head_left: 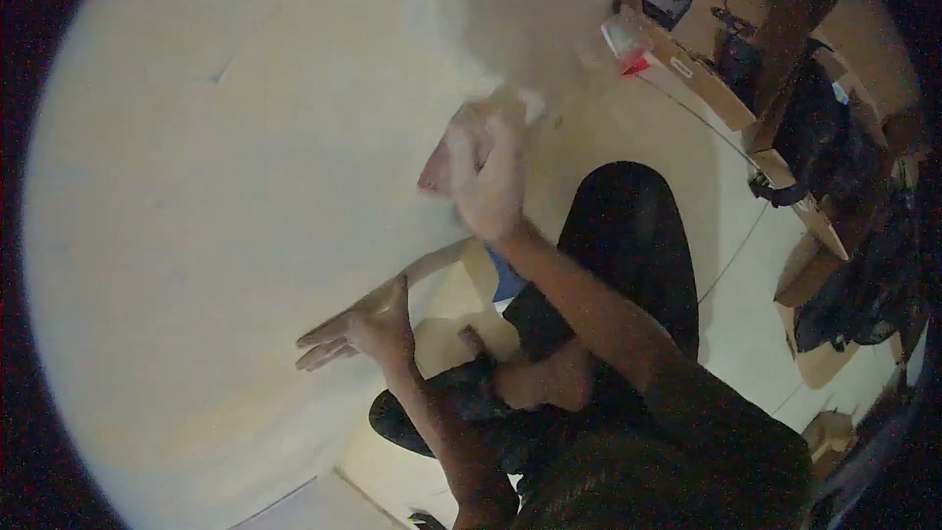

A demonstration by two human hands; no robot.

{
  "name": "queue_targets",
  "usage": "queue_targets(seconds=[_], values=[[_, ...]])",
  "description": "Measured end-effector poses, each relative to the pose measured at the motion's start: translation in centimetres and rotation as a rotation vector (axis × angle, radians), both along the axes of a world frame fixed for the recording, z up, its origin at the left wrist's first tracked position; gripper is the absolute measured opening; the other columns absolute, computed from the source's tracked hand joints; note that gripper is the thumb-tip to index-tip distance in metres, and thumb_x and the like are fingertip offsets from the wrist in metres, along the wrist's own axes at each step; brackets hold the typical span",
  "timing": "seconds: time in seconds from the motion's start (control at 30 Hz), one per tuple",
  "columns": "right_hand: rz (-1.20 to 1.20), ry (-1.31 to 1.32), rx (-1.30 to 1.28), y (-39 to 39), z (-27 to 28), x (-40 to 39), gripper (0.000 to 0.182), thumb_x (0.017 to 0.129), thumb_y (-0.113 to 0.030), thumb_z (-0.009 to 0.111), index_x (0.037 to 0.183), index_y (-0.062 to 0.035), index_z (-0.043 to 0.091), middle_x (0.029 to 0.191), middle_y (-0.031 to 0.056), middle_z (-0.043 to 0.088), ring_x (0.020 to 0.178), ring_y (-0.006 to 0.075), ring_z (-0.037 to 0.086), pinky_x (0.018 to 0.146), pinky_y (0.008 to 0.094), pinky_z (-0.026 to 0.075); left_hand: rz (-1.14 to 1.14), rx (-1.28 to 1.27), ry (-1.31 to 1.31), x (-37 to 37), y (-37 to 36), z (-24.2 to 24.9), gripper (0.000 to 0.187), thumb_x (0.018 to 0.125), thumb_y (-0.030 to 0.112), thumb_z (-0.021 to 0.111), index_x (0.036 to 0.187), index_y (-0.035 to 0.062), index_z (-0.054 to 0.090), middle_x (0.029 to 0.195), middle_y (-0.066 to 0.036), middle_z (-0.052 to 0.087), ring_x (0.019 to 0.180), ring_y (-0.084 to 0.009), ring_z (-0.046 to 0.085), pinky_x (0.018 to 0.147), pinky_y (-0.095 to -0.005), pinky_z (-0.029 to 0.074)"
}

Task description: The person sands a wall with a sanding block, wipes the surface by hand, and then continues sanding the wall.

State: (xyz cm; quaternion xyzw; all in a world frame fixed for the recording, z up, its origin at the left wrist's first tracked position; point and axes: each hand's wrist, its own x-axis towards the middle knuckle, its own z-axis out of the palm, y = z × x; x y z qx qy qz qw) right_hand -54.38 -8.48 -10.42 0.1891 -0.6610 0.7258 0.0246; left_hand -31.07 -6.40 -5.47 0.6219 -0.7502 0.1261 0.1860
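My right hand (488,177) is closed around a flat reddish-pink piece (435,171) and holds it against the pale wall (226,226). The piece's edge shows to the left of the fingers, which are blurred. A whitish bit pokes out at the far side of the hand. Lower down and to the left, my left hand (378,329) has its fingers stretched out, close against the wall, with the thumb apart and nothing held.
My bent knee (633,236) in black trousers is close to the wall. On the tiled floor at right stand open cardboard boxes (721,98) with dark items inside. A red-and-clear packet (630,57) lies at a box edge. Something blue (505,275) shows beside my leg.
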Motion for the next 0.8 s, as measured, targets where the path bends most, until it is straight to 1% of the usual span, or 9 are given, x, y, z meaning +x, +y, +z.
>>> queue_targets(seconds=[0.03,0.13,0.2,0.33,0.4,0.47,0.6,0.7,0.8], values=[[0.040,0.059,-0.027,0.4,-0.7,1.0,0.038,0.098,-0.031,0.063,0.108,0.0053,0.060,0.095,0.0272,0.065,0.085,0.0418,0.064,0.081,0.0517,0.049,0.012,0.048,0.030,-0.9,0.3,0.6,0.068,0.071,0.046,0.087,0.091,-0.0166,0.069,0.082,-0.029,0.071,0.081,-0.0438,0.070,0.079,-0.0498,0.055],[0.006,-0.141,0.079,-0.3,-0.1,-1.7,0.041,0.098,-0.035,0.062,0.107,0.0055,0.060,0.095,0.0281,0.065,0.091,0.0425,0.066,0.079,0.0494,0.050,0.023,0.106,0.139,-1.0,0.5,0.5,0.066,0.071,0.045,0.087,0.090,-0.0160,0.069,0.086,-0.031,0.070,0.084,-0.0437,0.070,0.082,-0.0497,0.055],[0.018,-0.253,0.062,0.3,1.1,-2.4,0.043,0.098,-0.036,0.061,0.107,0.0052,0.060,0.094,0.0280,0.066,0.091,0.0428,0.066,0.078,0.0480,0.050,0.019,0.054,0.078,-0.8,0.4,0.4,0.065,0.072,0.045,0.086,0.090,-0.0154,0.069,0.089,-0.032,0.070,0.086,-0.0438,0.070,0.083,-0.0497,0.055],[0.260,-0.230,-0.084,1.0,0.4,1.3,0.043,0.098,-0.038,0.060,0.107,0.0043,0.060,0.089,0.0254,0.067,0.085,0.0421,0.067,0.075,0.0462,0.050,0.132,0.167,0.093,-2.4,0.8,1.6,0.064,0.071,0.043,0.087,0.090,-0.0151,0.070,0.092,-0.033,0.070,0.085,-0.0442,0.069,0.085,-0.0502,0.053],[0.045,-0.175,-0.040,0.3,1.8,-1.1,0.041,0.098,-0.037,0.060,0.109,0.0023,0.060,0.090,0.0251,0.067,0.084,0.0416,0.067,0.075,0.0459,0.050,0.140,0.189,0.083,-2.3,0.6,1.7,0.064,0.071,0.043,0.087,0.092,-0.0152,0.070,0.094,-0.033,0.070,0.086,-0.0444,0.069,0.087,-0.0510,0.052],[-0.026,-0.110,-0.008,-0.1,1.3,-2.4,0.039,0.099,-0.036,0.059,0.111,0.0009,0.060,0.093,0.0251,0.067,0.085,0.0414,0.067,0.076,0.0456,0.050,0.095,0.159,0.089,-1.3,0.4,0.8,0.063,0.071,0.043,0.087,0.093,-0.0148,0.070,0.094,-0.033,0.070,0.086,-0.0445,0.068,0.089,-0.0516,0.051],[0.082,-0.081,-0.063,0.6,1.0,-0.6,0.038,0.100,-0.034,0.058,0.116,0.0006,0.060,0.100,0.0251,0.065,0.087,0.0418,0.065,0.078,0.0454,0.051,0.016,0.189,0.197,-1.0,0.3,1.0,0.062,0.071,0.043,0.087,0.093,-0.0129,0.072,0.094,-0.031,0.070,0.089,-0.0451,0.067,0.090,-0.0522,0.050],[-0.054,-0.066,0.074,0.1,0.4,-1.3,0.037,0.099,-0.030,0.061,0.117,0.0020,0.059,0.103,0.0251,0.066,0.092,0.0418,0.065,0.081,0.0455,0.052,0.134,0.178,0.122,-1.5,0.4,1.1,0.064,0.071,0.044,0.087,0.095,-0.0135,0.071,0.094,-0.031,0.070,0.091,-0.0455,0.066,0.090,-0.0523,0.050],[-0.068,-0.139,0.093,0.1,0.9,-1.3,0.034,0.098,-0.027,0.064,0.116,0.0012,0.059,0.102,0.0251,0.067,0.094,0.0419,0.066,0.082,0.0452,0.052,0.027,0.088,0.200,-0.6,0.7,0.2,0.068,0.070,0.045,0.087,0.096,-0.0150,0.069,0.095,-0.030,0.070,0.091,-0.0461,0.066,0.090,-0.0529,0.050]])
